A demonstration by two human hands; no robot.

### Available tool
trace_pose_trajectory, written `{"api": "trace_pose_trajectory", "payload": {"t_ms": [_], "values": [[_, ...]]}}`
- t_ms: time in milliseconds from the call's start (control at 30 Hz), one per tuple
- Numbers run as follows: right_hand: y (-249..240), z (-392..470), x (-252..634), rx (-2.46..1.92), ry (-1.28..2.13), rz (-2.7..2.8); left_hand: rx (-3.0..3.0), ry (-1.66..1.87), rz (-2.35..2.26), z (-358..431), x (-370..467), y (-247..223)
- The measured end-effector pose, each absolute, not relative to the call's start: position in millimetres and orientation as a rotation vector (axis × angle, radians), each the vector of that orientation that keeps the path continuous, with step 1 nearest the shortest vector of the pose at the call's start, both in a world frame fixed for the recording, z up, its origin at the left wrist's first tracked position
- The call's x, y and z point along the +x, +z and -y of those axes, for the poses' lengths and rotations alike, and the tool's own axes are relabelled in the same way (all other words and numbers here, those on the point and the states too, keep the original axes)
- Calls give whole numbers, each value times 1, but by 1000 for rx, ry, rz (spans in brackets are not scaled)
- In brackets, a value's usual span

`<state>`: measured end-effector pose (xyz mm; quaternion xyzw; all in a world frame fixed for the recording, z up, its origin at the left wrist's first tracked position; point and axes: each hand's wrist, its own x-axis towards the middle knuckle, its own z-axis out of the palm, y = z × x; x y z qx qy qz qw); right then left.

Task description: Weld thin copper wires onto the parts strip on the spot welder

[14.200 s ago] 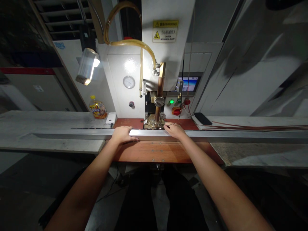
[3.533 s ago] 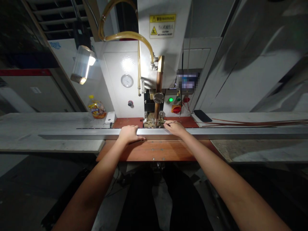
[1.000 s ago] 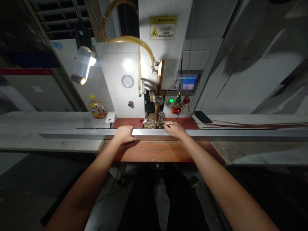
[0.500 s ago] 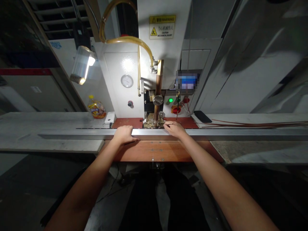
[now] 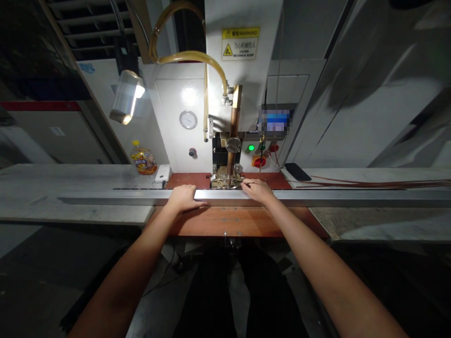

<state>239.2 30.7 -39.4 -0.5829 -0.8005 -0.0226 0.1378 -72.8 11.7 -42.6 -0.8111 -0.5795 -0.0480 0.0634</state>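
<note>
Metal bar (image 5: 225, 196) lies clamped in the left hand (image 5: 182, 198), under the right hand (image 5: 258, 190), whose grip is together.

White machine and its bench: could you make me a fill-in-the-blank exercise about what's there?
Of the left hand and the right hand, the ____ one is nearer the bottle. The bottle's cap is ____. The lit round button on the white machine glows ____.

Missing words: left; yellow; green.
</note>
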Motion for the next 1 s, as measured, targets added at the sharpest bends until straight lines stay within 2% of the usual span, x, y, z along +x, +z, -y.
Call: {"api": "trace_pose_trajectory", "payload": {"t_ms": [1000], "values": [[-40,-15,237,-1665,-122,2235,-2404,-304,1604,-4,-76,-55]]}}
